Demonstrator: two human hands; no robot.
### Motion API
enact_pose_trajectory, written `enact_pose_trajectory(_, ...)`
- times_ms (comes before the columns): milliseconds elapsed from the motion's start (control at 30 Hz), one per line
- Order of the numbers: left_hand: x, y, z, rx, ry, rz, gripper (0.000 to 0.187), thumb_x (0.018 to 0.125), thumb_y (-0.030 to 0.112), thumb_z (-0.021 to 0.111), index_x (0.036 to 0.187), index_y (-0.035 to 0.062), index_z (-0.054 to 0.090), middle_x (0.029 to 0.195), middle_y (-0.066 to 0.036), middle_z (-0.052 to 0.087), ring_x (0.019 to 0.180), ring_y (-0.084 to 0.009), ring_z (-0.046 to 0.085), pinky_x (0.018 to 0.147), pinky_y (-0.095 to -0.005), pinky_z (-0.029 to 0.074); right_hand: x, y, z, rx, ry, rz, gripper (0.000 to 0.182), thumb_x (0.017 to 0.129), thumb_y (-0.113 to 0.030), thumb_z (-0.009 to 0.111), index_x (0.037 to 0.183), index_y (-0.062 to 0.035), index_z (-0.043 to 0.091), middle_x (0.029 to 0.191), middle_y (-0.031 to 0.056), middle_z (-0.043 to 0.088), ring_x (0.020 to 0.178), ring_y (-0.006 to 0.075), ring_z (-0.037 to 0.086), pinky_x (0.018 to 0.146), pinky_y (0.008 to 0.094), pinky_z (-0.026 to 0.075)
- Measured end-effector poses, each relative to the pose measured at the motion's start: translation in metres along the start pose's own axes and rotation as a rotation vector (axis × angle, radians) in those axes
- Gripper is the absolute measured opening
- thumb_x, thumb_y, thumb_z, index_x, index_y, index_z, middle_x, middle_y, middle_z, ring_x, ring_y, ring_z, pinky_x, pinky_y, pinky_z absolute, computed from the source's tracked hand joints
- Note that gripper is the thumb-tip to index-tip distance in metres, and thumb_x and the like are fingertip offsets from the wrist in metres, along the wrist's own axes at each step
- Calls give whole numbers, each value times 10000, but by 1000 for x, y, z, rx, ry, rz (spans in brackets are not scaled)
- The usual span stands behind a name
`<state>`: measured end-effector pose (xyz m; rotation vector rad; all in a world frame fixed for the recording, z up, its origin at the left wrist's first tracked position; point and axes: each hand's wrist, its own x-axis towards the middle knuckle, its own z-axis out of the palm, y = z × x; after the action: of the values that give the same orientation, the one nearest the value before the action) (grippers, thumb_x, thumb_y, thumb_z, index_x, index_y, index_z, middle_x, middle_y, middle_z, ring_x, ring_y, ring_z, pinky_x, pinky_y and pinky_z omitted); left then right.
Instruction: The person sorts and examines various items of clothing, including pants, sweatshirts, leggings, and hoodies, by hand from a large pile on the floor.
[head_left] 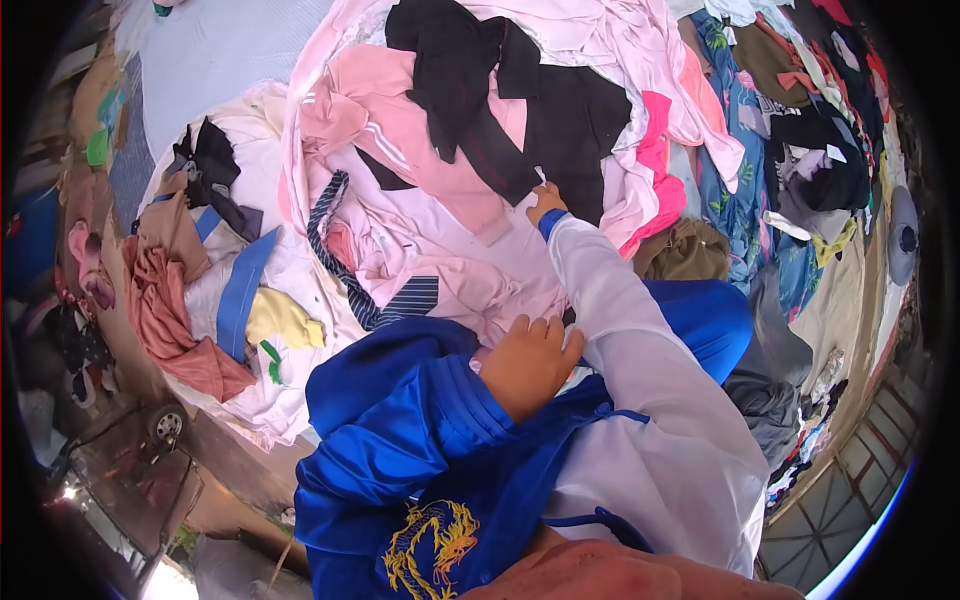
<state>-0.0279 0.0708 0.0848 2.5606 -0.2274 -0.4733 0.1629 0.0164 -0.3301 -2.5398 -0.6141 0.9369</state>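
My right hand, at the end of a white sleeve with a blue cuff, is closed at the lower edge of a black garment. A small white bit shows at its fingertips. This black garment lies spread over a pink garment with white stripes and a second black piece. Close to my lap is my left hand, coming out of a blue sleeve, back upward, with its fingers somewhat apart. I see nothing held in it. A dark striped cloth strip curves across the pale pink cloth in front.
Left of the pile lie brown cloth, a blue strip and yellow cloth. On the right are bright pink cloth, olive cloth and blue patterned fabric. A wheel shows at lower left.
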Motion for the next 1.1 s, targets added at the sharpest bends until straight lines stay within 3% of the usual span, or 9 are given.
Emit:
enact_pose_trajectory(167,-4,2,4,22,26,-33,412,833,155,566,1226,30,551,1133,-198,602,963,-283,614,870,-396,467,32,-86,-1,110,85,20,814,720,-288,766,1411,-47,409,1526,260,267,1380,400,347,1110,401,368)
enact_pose_trajectory(267,-6,-3,2,62,-4,-31,401,826,155,574,1207,31,557,1127,-199,606,965,-279,616,867,-400,472,49,-100,-5,178,123,105,949,705,-317,797,1461,-32,300,1470,272,369,1328,405,424,1080,405,402)
enact_pose_trajectory(367,-9,-5,4,53,42,-37,389,829,158,575,1200,43,560,1062,-172,615,948,-273,619,842,-395,474,42,-109,-37,132,-1,153,898,713,-397,789,1415,0,392,1349,267,520,1232,394,529,1039,404,435)
enact_pose_trajectory(433,-6,-8,4,28,43,-55,379,837,160,571,1201,55,560,1009,-144,618,926,-269,624,814,-393,476,45,-107,-45,-16,-105,51,610,790,-522,678,1168,-44,661,1191,216,647,1123,378,609,960,410,480)
enact_pose_trajectory(600,-6,-30,-3,133,167,-172,441,796,252,679,1181,73,560,937,-99,622,871,-265,639,739,-397,481,-11,-161,-160,369,95,-324,355,867,-407,653,975,-78,735,948,183,705,923,368,663,816,428,500)
enact_pose_trajectory(633,-6,-36,-10,161,191,-217,461,783,272,703,1174,74,561,929,-97,626,858,-268,644,722,-398,483,-21,-174,-190,166,374,-541,295,871,-330,668,956,-52,723,942,174,697,895,349,662,811,400,500)
enact_pose_trajectory(700,-7,-48,-37,151,283,-326,513,751,308,746,1164,69,557,888,-112,626,825,-286,652,667,-409,496,-46,-209,-261,534,207,-811,240,896,-191,670,1072,-30,689,983,118,699,881,235,666,820,323,492)
enact_pose_trajectory(767,-9,-65,-52,105,476,-396,466,778,290,722,1139,51,551,896,-132,638,838,-325,661,656,-445,512,-88,-241,-326,754,20,-716,292,926,-202,673,1136,1,664,1003,27,698,912,96,610,827,258,486)
enact_pose_trajectory(1100,-13,-90,-83,-140,976,-548,842,717,108,717,1447,11,309,1315,-285,481,1188,-434,515,980,-452,455,-362,-338,-548,1008,161,-1338,267,942,-150,598,1096,64,636,984,106,713,854,181,688,794,315,559)
